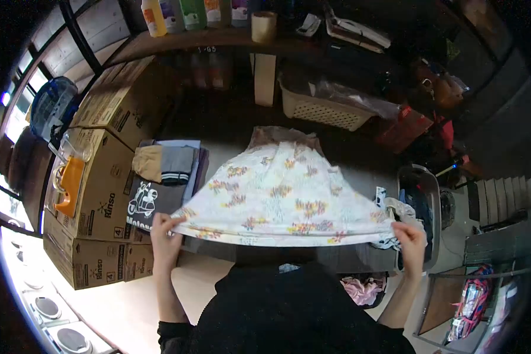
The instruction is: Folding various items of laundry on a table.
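Observation:
A white garment with a yellow and red flower print [283, 190] is stretched wide by its near edge, its far part lying on a dark table. My left hand [166, 232] pinches the left corner of that edge, and my right hand [409, 239] pinches the right corner. The far end of the cloth is brownish and sheer. Beside my left hand lie folded clothes: a dark garment with a white scooter print [152, 201], with tan and grey folded pieces [170, 163] above it. Rumpled pale cloth [398, 210] lies near my right hand.
Stacked cardboard boxes [99, 190] stand at the left. Beyond the table are a beige plastic basket [327, 110] and a shelf [221, 37] with bottles and a tape roll [263, 26]. A grey tub [432, 221] holding dark clothes is at the right; pink cloth [362, 290] lies in a container below.

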`<action>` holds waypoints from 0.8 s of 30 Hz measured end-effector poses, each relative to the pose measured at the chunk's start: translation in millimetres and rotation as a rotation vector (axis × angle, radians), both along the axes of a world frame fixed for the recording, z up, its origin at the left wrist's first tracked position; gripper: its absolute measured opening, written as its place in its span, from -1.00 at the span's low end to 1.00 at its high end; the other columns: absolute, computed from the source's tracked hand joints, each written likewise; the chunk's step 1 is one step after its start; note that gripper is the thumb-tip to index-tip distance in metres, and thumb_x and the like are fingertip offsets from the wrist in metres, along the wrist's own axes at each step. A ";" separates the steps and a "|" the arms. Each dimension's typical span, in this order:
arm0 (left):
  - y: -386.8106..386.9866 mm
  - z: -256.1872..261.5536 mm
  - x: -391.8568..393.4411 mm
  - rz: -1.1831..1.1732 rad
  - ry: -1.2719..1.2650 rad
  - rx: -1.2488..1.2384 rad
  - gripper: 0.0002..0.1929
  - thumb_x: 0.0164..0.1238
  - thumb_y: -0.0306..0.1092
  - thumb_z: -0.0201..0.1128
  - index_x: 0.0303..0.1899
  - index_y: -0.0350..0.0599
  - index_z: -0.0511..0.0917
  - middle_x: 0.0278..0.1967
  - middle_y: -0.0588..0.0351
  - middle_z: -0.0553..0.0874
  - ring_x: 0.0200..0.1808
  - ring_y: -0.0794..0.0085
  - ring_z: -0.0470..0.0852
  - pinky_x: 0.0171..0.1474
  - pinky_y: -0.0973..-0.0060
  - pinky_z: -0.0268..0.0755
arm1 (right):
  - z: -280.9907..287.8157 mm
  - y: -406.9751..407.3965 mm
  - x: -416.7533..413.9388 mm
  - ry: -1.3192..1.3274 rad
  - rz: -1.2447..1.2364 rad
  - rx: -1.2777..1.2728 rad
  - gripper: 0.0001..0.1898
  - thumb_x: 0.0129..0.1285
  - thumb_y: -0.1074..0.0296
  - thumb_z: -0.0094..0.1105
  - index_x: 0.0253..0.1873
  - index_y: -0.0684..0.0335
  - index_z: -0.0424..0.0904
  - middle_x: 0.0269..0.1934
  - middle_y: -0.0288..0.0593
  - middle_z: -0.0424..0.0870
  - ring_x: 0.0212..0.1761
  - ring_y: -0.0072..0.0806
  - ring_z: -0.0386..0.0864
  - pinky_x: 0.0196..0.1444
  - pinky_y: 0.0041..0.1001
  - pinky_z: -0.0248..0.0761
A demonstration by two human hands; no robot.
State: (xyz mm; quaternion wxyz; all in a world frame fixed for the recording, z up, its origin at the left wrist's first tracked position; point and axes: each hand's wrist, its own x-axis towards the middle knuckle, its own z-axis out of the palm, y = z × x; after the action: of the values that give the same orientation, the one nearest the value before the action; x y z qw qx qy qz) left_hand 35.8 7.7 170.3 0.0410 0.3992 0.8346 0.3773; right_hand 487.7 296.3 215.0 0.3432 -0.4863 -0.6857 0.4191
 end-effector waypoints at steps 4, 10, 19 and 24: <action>-21.1 -40.2 12.7 -0.079 -0.126 -0.162 -0.70 -0.12 -0.68 0.13 -0.30 -0.22 0.68 -0.39 0.06 0.43 -0.35 0.34 0.48 -0.33 0.51 0.40 | -47.0 -25.6 16.6 -0.209 -0.010 -0.224 -0.71 0.01 0.57 0.24 -0.09 0.42 0.62 -0.43 -0.31 0.61 -0.43 -0.67 0.48 -0.38 -0.65 0.31; -45.4 -56.7 9.5 -0.107 -0.366 -0.347 -0.83 -0.01 -0.59 0.25 -0.32 -0.32 0.67 -0.40 0.00 0.59 -0.37 0.31 0.61 -0.27 0.47 0.45 | -50.5 -30.3 11.6 -0.684 0.205 -0.172 -0.78 -0.10 0.58 0.24 -0.25 0.42 0.66 -0.56 -0.19 0.60 -0.50 -0.61 0.51 -0.42 -0.55 0.36; 51.1 -77.7 -76.8 -0.330 -0.528 -0.077 -0.79 0.07 -0.38 0.27 -0.28 -0.31 0.66 -0.54 0.13 0.66 -0.46 0.55 0.57 -0.35 0.55 0.42 | -68.6 92.1 -36.7 -0.525 0.424 -0.183 -0.89 0.08 0.50 0.21 -0.27 0.36 0.64 -0.47 -0.35 0.61 -0.41 -0.63 0.52 -0.34 -0.56 0.39; 151.7 -124.2 -93.4 -0.039 -0.268 0.234 -0.50 0.12 -0.22 0.35 0.07 -0.28 0.47 -0.10 -0.04 0.58 -0.18 0.37 0.56 -0.10 0.46 0.43 | -124.1 151.7 -103.7 -0.105 0.135 0.123 -0.51 0.07 0.31 0.34 0.10 0.40 0.49 -0.07 -0.01 0.63 -0.22 -0.47 0.58 -0.14 -0.49 0.45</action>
State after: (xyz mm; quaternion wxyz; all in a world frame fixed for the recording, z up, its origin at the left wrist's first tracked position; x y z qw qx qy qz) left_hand -57.7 159.4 46.1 0.1123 0.3634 0.7642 0.5210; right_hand 383.9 448.0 90.9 0.3069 -0.4382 -0.7583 0.3725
